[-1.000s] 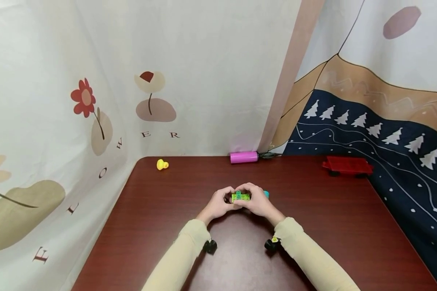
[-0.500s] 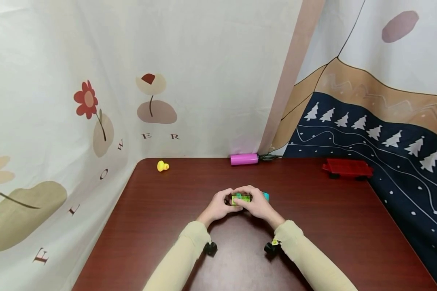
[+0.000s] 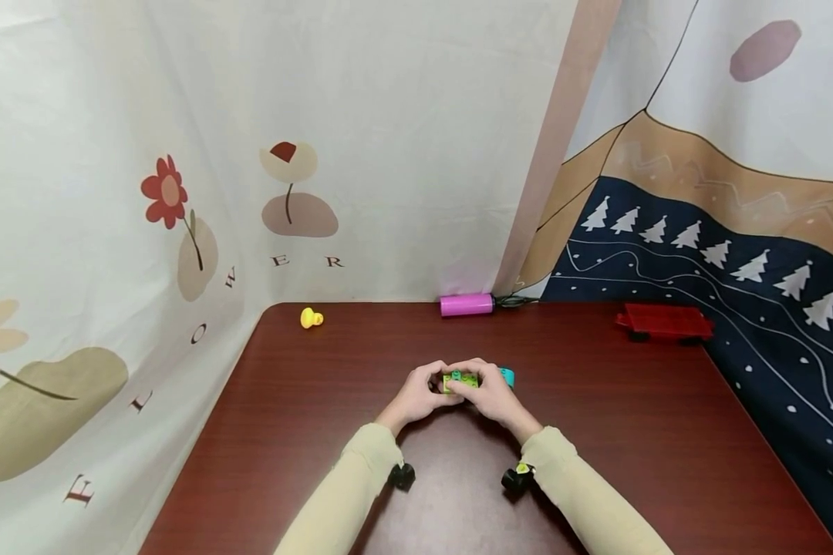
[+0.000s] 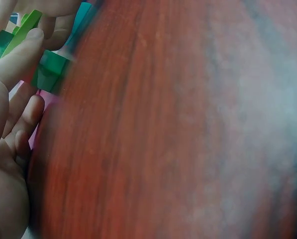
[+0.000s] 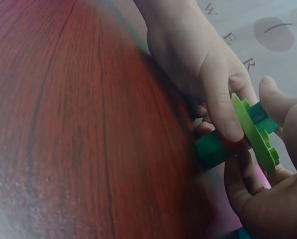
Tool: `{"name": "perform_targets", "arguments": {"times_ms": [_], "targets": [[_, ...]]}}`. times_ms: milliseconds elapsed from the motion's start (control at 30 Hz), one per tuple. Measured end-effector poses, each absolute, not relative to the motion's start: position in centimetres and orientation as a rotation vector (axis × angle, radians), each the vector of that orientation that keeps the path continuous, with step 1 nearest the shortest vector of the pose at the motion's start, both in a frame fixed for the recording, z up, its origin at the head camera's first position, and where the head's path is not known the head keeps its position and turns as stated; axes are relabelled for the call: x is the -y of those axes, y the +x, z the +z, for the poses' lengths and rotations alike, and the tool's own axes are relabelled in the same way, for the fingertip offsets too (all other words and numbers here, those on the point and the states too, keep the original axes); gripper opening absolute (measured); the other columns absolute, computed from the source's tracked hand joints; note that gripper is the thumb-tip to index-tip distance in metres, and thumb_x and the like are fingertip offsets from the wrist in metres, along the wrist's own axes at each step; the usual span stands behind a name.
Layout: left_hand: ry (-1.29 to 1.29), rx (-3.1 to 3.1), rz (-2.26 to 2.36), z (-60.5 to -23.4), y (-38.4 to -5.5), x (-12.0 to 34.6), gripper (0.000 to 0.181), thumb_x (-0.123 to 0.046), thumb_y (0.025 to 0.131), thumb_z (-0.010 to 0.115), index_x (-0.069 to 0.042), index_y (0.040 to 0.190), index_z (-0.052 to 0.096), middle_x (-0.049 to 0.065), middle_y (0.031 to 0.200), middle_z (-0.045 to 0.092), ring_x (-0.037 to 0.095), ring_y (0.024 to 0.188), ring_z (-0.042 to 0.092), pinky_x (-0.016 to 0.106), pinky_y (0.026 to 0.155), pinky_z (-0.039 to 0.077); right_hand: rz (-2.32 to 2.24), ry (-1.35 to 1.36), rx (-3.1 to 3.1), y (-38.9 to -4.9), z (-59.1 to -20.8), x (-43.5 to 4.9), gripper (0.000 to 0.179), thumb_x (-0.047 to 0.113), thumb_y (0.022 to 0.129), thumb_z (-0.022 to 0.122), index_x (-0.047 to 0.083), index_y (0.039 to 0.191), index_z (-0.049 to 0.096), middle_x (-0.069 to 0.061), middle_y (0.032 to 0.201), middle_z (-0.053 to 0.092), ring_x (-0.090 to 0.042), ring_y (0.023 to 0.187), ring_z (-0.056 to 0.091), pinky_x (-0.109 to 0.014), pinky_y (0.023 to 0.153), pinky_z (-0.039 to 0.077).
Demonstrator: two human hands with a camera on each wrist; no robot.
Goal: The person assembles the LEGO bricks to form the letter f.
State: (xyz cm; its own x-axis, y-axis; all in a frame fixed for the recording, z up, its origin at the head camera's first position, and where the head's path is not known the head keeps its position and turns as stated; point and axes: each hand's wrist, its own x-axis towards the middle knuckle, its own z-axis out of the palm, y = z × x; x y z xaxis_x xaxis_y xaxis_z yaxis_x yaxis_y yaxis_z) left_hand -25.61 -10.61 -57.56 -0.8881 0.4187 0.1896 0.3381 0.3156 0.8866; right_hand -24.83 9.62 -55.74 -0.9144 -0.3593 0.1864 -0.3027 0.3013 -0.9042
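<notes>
Both hands meet over the middle of the table, holding a small stack of toy building bricks. The stack has a lime-green studded plate (image 5: 252, 134), a green brick (image 5: 261, 117) on its studded side and a dark green brick (image 5: 209, 149) on the other side. My left hand (image 3: 416, 393) grips it from the left, thumb against the plate's underside in the right wrist view. My right hand (image 3: 491, 393) holds it from the right, its thumb at the green brick. Fingers hide part of the stack. A teal piece (image 3: 507, 376) shows just beyond the right hand.
On the dark red wooden table (image 3: 305, 432), a yellow toy (image 3: 311, 317) sits at the back left. A magenta cylinder (image 3: 467, 304) with a dark cord lies at the back edge. A red toy wagon (image 3: 666, 321) stands back right. Printed curtains (image 3: 389, 154) enclose the table.
The hands keep their hold on the stack in nearly the same place. Less of the green brick on the plate shows than a second ago, and the head view has shifted slightly.
</notes>
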Motion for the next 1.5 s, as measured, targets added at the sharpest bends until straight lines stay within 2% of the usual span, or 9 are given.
{"name": "perform_targets", "arguments": {"times_ms": [433, 767, 900, 1033, 1233, 1400, 1500], "targets": [[0.705, -2.504, 1.634, -57.7, -25.9, 10.5, 0.030, -0.012, 0.083, 0.091, -0.011, 0.103, 0.068, -0.003, 0.077, 0.059, 0.007, 0.070, 0.055, 0.023, 0.065, 0.047, -1.771, -0.658, -2.477, -24.9, -55.8, -9.5, 0.026, 0.018, 0.095, 0.080, 0.013, 0.120, 0.079, -0.007, 0.116, 0.072, -0.024, 0.113, 0.066, -0.033, 0.093, 0.055], [0.682, -2.504, 1.622, -57.6, -25.9, 10.5, 0.030, -0.016, 0.083, 0.091, -0.013, 0.103, 0.069, -0.004, 0.079, 0.060, 0.006, 0.071, 0.056, 0.023, 0.066, 0.048, -1.795, -0.590, -2.444, -24.8, -55.9, -9.5, 0.027, 0.021, 0.095, 0.081, 0.013, 0.121, 0.079, -0.009, 0.121, 0.072, -0.025, 0.117, 0.064, -0.027, 0.091, 0.054], [0.677, -2.519, 1.614, -57.6, -25.8, 10.5, 0.027, -0.019, 0.086, 0.089, -0.013, 0.106, 0.071, -0.003, 0.081, 0.063, 0.006, 0.071, 0.057, 0.023, 0.066, 0.049, -1.812, -0.616, -2.398, -25.1, -55.9, -9.6, 0.028, 0.016, 0.095, 0.081, 0.009, 0.121, 0.078, -0.013, 0.122, 0.073, -0.029, 0.117, 0.064, -0.027, 0.089, 0.054], [0.670, -2.534, 1.617, -57.6, -25.8, 10.7, 0.023, -0.019, 0.088, 0.087, -0.014, 0.106, 0.073, -0.003, 0.081, 0.064, 0.007, 0.071, 0.057, 0.024, 0.066, 0.048, -1.790, -0.676, -2.369, -25.4, -55.8, -9.6, 0.030, 0.014, 0.094, 0.081, 0.008, 0.123, 0.077, -0.013, 0.123, 0.073, -0.029, 0.116, 0.063, -0.029, 0.089, 0.054], [0.694, -2.535, 1.616, -57.7, -25.8, 10.9, 0.023, -0.018, 0.089, 0.087, -0.014, 0.105, 0.071, -0.003, 0.079, 0.061, 0.008, 0.070, 0.056, 0.023, 0.065, 0.047, -1.585, -0.726, -2.530, -25.4, -55.2, -9.7, 0.029, 0.019, 0.097, 0.079, 0.014, 0.125, 0.076, -0.007, 0.122, 0.070, -0.021, 0.112, 0.061, -0.035, 0.094, 0.051], [0.706, -2.525, 1.629, -57.9, -25.9, 10.7, 0.025, -0.019, 0.087, 0.089, -0.014, 0.102, 0.070, -0.004, 0.078, 0.061, 0.009, 0.071, 0.056, 0.024, 0.065, 0.046, -1.466, -0.822, -2.624, -25.2, -54.1, -10.4, 0.035, 0.020, 0.098, 0.077, 0.011, 0.131, 0.072, -0.008, 0.121, 0.068, -0.023, 0.108, 0.067, -0.039, 0.092, 0.056], [0.689, -2.508, 1.647, -57.8, -25.9, 10.5, 0.028, -0.019, 0.086, 0.089, -0.016, 0.109, 0.074, -0.003, 0.082, 0.065, 0.011, 0.072, 0.058, 0.025, 0.065, 0.047, -1.462, -0.835, -2.646, -25.4, -53.3, -11.3, 0.035, 0.018, 0.099, 0.076, 0.007, 0.132, 0.071, -0.010, 0.119, 0.070, -0.023, 0.105, 0.070, -0.039, 0.089, 0.058]]}}
